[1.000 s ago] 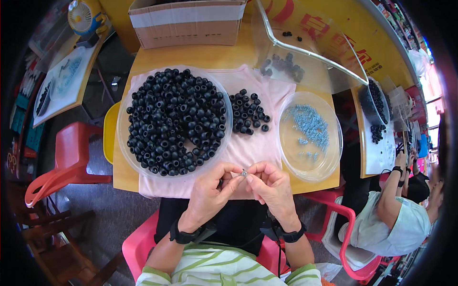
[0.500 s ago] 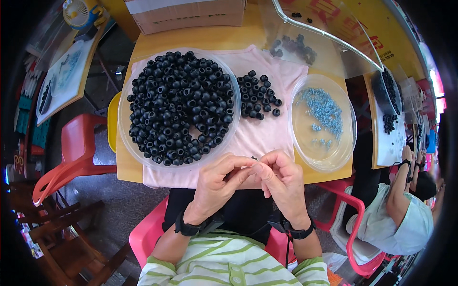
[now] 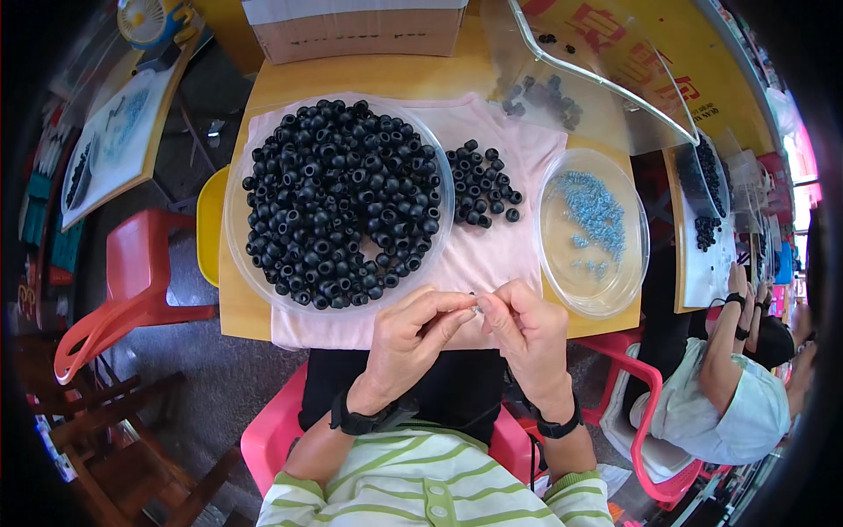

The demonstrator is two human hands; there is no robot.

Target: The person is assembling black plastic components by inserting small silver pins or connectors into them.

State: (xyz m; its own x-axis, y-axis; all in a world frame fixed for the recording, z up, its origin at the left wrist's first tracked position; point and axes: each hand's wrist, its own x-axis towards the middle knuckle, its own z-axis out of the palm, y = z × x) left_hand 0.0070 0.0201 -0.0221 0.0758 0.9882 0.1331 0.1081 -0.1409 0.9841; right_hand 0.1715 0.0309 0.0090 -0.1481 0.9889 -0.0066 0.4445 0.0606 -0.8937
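Over the table's near edge my left hand (image 3: 410, 338) and my right hand (image 3: 529, 338) meet, thumbs and forefingers pinched together. Between their fingertips shows a tiny item (image 3: 476, 305), partly dark and partly pale, too small to name. Just beyond my left hand stands a round clear tray (image 3: 235, 255) heaped with black hollow bead-like pieces (image 3: 342, 189). More loose black pieces (image 3: 483, 184) lie on the pink cloth (image 3: 470, 263) to its right. Right of the cloth, another clear round tray (image 3: 571, 294) holds small light-blue coil-like pieces (image 3: 594, 211).
A cardboard box (image 3: 360, 33) sits at the table's far edge. Beside it a clear plastic bin (image 3: 606, 79) leans over the far right corner. A red chair (image 3: 136, 272) stands at left. At right, another person (image 3: 729, 395) sits beside a neighbouring table (image 3: 702, 263).
My fingertips have drawn slightly apart, and a pale bit now shows between them. The whole view has shifted a little.
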